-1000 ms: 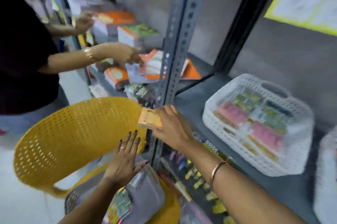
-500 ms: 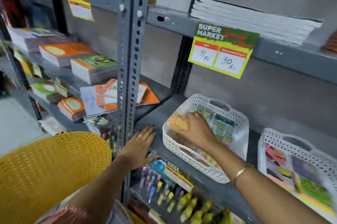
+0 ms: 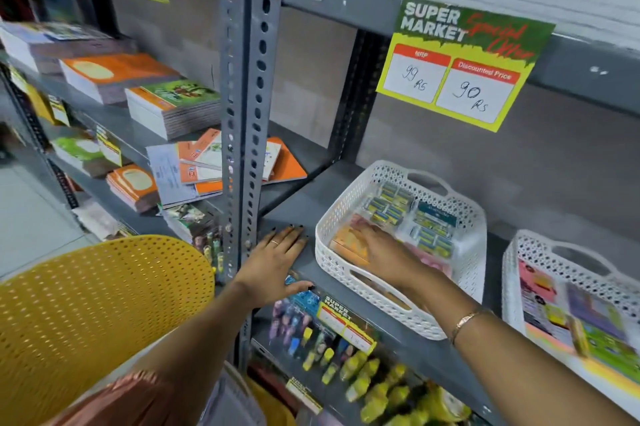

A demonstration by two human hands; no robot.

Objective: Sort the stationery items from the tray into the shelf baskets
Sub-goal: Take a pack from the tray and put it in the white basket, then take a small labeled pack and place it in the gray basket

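Note:
A white perforated basket (image 3: 323,254) stands on the grey shelf (image 3: 304,203). It holds packets of blue-and-yellow items (image 3: 391,209) and pink ones. My right hand (image 3: 388,255) reaches into the basket's front left corner, fingers lying over an orange packet (image 3: 346,247) that rests on the other contents. My left hand (image 3: 277,261) lies flat and empty on the shelf's front edge, left of the basket. A second white basket (image 3: 516,262) with colourful paper packs stands to the right, cut off by the frame.
A perforated grey upright post (image 3: 247,113) rises just left of my left hand. A yellow mesh chair back (image 3: 104,304) fills the lower left. Notebook stacks (image 3: 173,103) fill the left shelves. A price sign (image 3: 460,65) hangs above the basket. Yellow-capped items (image 3: 363,384) hang on the shelf below.
My right hand carried the orange packet from beside the post into the white basket and has lowered it onto the contents. My left hand moved from the tray up onto the shelf edge.

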